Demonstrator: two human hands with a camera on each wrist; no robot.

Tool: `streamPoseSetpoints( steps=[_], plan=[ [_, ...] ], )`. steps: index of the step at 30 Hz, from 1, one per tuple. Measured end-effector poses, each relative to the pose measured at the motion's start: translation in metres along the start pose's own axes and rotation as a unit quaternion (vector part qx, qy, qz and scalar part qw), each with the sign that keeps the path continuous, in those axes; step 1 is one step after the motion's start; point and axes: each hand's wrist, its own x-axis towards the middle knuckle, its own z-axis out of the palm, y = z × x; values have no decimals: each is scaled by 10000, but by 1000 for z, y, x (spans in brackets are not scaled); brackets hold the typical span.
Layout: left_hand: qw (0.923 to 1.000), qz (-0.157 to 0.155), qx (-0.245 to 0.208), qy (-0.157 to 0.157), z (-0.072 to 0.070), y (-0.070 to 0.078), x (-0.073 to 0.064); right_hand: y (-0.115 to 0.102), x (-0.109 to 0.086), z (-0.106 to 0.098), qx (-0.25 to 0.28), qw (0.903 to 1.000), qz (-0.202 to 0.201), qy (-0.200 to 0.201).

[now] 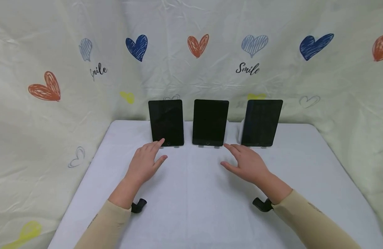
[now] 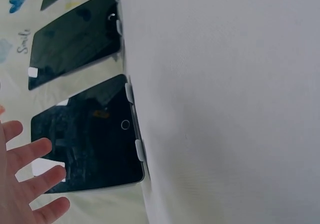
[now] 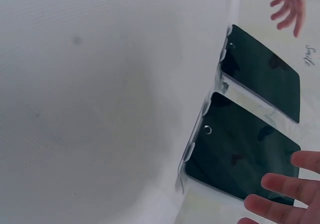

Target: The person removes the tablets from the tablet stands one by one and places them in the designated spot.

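On white counter [image 1: 191,207], before heart-printed backdrop [image 1: 169,20]: see three tablets [image 1: 210,121] in stands [image 2: 139,150], left hand [image 1: 143,160] and right hand [image 1: 249,164] outstretched, fingers apart.

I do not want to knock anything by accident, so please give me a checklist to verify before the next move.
1. Left tablet, middle tablet and right tablet propped up: ok.
2. Clips at the left tablet's lower edge: ok, in place.
3. Left hand and right hand holding nothing: ok.
4. Left hand not touching the left tablet: cannot tell; they overlap in the head view.
5. Tablets lit: not ok; all three look dark.
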Motion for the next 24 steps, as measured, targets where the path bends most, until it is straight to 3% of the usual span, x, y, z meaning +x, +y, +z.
streamPoseSetpoints(
  steps=[13,24],
  plan=[
    [9993,-376,17,-86,-2,-14,7,-14,20,4,161,9995,150,-246],
    [9991,-419,-16,-50,-1,-20,12,-18,27,8,333,9988,320,-149]
  ],
)
